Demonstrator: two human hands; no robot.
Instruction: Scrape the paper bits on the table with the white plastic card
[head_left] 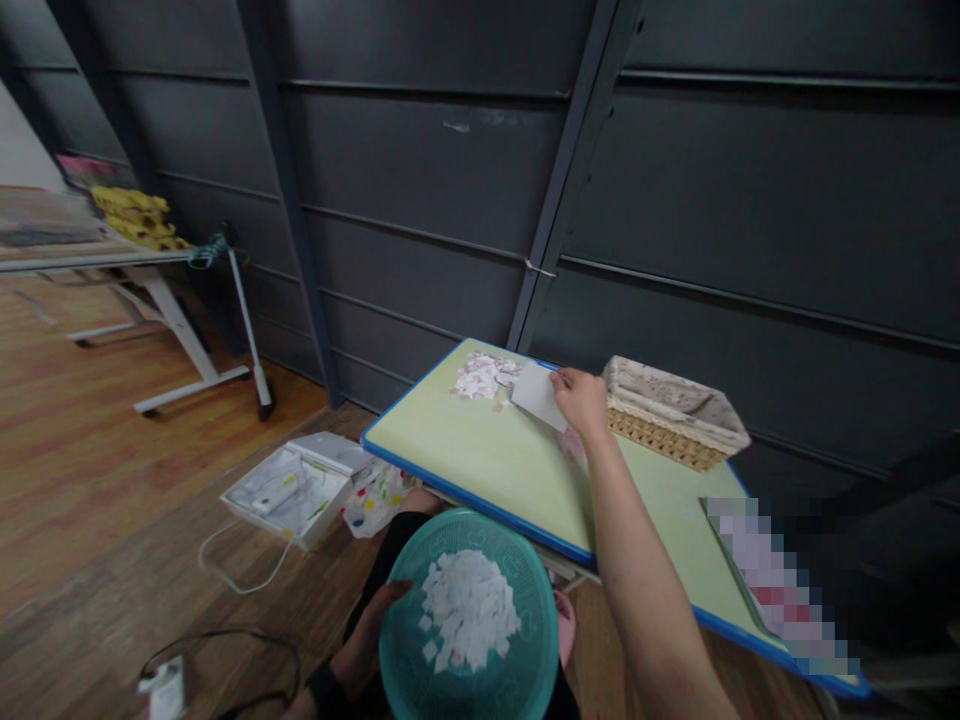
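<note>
My right hand [581, 400] reaches over the table and pinches the edge of a white sheet of paper [537, 393]. Just left of the sheet lies a pile of torn paper scraps [484, 375]. On my lap rests a green plastic basket [469, 535] with many small white paper pieces [472, 610] heaped inside. Its left rim is gripped by my left hand [375, 625], which is partly hidden in shadow. A pinkish paper [571, 443] shows on the tabletop beneath my right wrist.
The pale green table [450, 450] has a blue edge. A woven basket with cloth lining [667, 420] stands at its back right. An open white box [289, 490], a spotted plastic bag [375, 500] and a power strip [166, 690] lie on the floor. A dark panelled wall [427, 170] rises behind.
</note>
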